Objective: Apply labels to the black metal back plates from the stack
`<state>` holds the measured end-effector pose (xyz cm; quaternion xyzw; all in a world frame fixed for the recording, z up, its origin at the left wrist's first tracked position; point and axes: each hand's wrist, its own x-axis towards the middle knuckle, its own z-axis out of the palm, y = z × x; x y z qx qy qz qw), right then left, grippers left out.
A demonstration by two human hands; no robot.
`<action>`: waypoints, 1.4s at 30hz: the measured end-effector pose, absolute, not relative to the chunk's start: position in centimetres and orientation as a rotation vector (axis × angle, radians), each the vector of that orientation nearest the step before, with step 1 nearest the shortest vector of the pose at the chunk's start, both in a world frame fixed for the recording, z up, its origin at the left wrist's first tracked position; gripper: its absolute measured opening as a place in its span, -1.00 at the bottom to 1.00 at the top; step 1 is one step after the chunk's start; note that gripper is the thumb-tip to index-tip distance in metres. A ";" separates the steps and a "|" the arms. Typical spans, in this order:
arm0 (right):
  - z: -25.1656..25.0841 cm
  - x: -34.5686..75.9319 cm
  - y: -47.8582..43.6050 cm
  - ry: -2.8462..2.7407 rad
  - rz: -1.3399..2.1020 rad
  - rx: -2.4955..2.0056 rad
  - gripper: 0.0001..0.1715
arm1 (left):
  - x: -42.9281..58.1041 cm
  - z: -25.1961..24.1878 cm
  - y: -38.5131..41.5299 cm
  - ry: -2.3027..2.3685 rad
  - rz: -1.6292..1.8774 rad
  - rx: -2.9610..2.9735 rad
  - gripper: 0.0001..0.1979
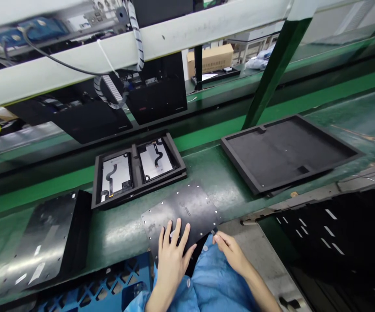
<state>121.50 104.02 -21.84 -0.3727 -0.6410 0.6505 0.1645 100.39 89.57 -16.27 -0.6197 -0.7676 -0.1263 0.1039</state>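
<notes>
A dark flat metal panel (184, 210) with small holes along its edges lies at the front of the green bench, its near edge jutting toward my body. My left hand (172, 255) rests flat on it with the fingers spread, and a small white patch shows by the fingertips. At the panel's right corner, my right hand (231, 251) pinches a small dark tab (214, 231); whether the tab is part of the panel I cannot tell. Beyond the panel sits a black foam tray (135, 173) holding two silver screen modules (116, 174) with black ribbon cables.
A larger shallow black foam tray (285, 151) stands on the right of the green bench (203, 169). Dark panels (47, 242) are stacked at left. Below is a blue plastic crate (103, 286). A white beam (207, 30) and a slanted green post (275, 69) cross the far side.
</notes>
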 end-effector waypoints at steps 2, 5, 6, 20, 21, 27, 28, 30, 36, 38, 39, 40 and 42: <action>-21.4 121.6 104.6 -1.867 1.858 -1.022 -0.22 | 100.0 -16.1 89.4 -2.253 -0.420 -1.852 -0.36; -21.6 121.8 104.8 -1.840 1.904 -0.981 -0.24 | 98.2 -15.2 90.1 -2.263 -0.580 -1.947 -0.45; -21.9 121.7 104.7 -1.818 1.924 -0.974 -0.24 | 97.4 -14.8 90.7 -2.276 -0.646 -2.004 -0.53; -22.9 121.2 104.1 -1.843 1.701 -1.025 -0.25 | 92.4 -14.9 97.4 -2.471 -0.512 -1.830 -0.28; -23.0 121.1 104.1 -1.819 1.743 -1.015 -0.24 | 92.3 -14.8 97.3 -2.472 -0.508 -1.840 -0.28; -22.7 120.5 103.7 -1.595 2.078 -1.017 -0.17 | 92.2 -14.4 97.4 -2.490 -0.534 -1.844 -0.29; -22.5 120.3 103.6 -1.608 2.031 -1.032 -0.17 | 92.2 -14.3 97.4 -2.490 -0.536 -1.843 -0.30; -22.3 119.9 103.0 -1.643 1.884 -1.066 -0.18 | 92.3 -14.2 97.5 -2.498 -0.531 -1.844 -0.30; -23.6 118.1 101.1 -1.410 1.874 -1.134 -0.21 | 92.3 -14.2 97.4 -2.517 -0.524 -1.844 -0.31; -24.1 117.9 101.3 -1.359 1.962 -1.102 -0.20 | 92.3 -14.2 97.3 -2.520 -0.532 -1.846 -0.31; -24.2 118.0 101.6 -1.363 1.977 -1.087 -0.19 | 92.2 -14.1 97.3 -2.524 -0.542 -1.846 -0.30; -24.2 118.2 102.0 -1.392 1.969 -1.074 -0.19 | 92.0 -14.0 97.3 -2.531 -0.553 -1.845 -0.27; -24.1 118.9 103.3 -1.489 1.934 -1.056 -0.20 | 91.6 -13.7 97.6 -2.564 -0.562 -1.842 -0.16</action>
